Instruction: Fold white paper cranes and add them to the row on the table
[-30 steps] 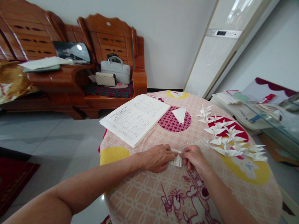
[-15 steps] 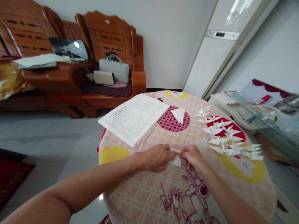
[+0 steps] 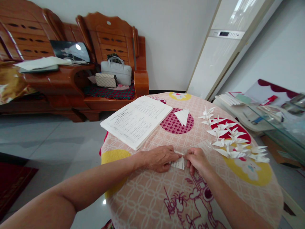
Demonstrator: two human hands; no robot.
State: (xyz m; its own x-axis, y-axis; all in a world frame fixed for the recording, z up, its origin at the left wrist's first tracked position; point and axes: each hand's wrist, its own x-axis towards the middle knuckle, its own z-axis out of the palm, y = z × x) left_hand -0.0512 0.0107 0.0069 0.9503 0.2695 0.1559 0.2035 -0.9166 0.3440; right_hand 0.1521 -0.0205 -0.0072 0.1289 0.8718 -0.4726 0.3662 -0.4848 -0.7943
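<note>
A small folded piece of printed paper lies on the round table in front of me. My left hand rests over its left side, fingers bent and pressing it against the cloth. At its upper right edge my right hand pinches the paper between thumb and forefinger. Parts of the paper are hidden under the fingers. To the right stand several white paper cranes in a loose group. Beyond my hands lies a folded white paper triangle.
A stack of printed sheets lies at the table's left. The patterned tablecloth covers the table. A glass shelf with papers stands close on the right. Behind are a wooden bench with bags and a tall white cabinet-like unit.
My fingers have shifted slightly on the folded paper, and a little more of its printed face shows beside my left hand. The cranes, triangle and sheets stay in place.
</note>
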